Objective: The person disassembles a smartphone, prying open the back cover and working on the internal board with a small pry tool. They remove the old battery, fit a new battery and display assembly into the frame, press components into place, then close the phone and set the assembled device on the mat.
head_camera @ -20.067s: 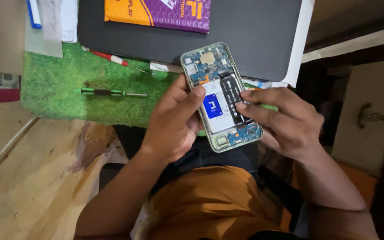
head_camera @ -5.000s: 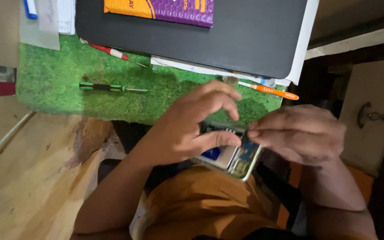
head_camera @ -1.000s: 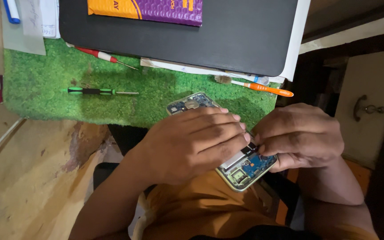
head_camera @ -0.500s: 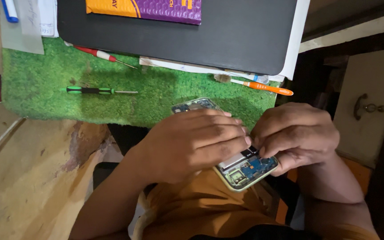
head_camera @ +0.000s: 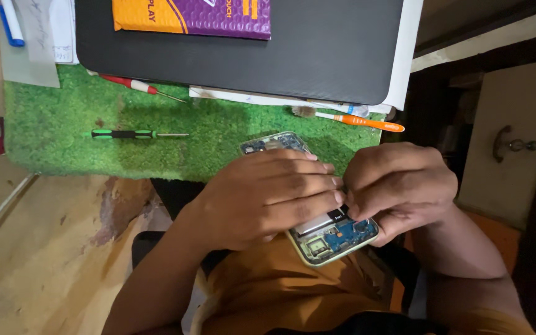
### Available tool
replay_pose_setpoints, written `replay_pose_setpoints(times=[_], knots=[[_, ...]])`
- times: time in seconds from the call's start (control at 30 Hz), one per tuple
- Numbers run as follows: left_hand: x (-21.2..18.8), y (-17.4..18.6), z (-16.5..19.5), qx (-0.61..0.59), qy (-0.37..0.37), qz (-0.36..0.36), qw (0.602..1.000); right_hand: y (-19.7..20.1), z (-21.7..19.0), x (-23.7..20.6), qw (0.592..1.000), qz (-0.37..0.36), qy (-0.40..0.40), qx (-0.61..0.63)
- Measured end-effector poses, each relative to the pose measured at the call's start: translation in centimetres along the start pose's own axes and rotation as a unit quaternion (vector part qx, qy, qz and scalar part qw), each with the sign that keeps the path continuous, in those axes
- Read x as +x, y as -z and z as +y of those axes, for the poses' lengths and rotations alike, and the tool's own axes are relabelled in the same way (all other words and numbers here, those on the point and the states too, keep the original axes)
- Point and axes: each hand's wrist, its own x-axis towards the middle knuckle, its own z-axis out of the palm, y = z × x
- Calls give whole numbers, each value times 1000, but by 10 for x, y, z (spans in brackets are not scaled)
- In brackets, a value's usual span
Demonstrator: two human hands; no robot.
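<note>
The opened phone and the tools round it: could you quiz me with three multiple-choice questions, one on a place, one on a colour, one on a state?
1. Where does the green-handled screwdriver lie?
A. on the green mat
B. on the dark board
C. in a hand

2. What colour is the handle of the small brush?
A. blue
B. orange
C. white

3. How is the phone?
A. sealed shut
B. lying untouched
C. back off, circuitry bare

Answers: 1 A, it rests flat on the mat. 2 B, the handle is orange. 3 C, boards show while the left hand and right hand hold it.
</note>
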Motion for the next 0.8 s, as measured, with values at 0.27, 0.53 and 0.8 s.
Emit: replay_pose_setpoints(times=[0.27,0.53,0.8], knots=[[1,2,1,-19,-4,9,1000,4,4,3,999,-28,43,15],[2,5,5,-8,-8,1,1000,5,3,2,998,-16,63,-24],[3,11,9,4,-2,0,1000,8,0,1,995,-29,80,-51]])
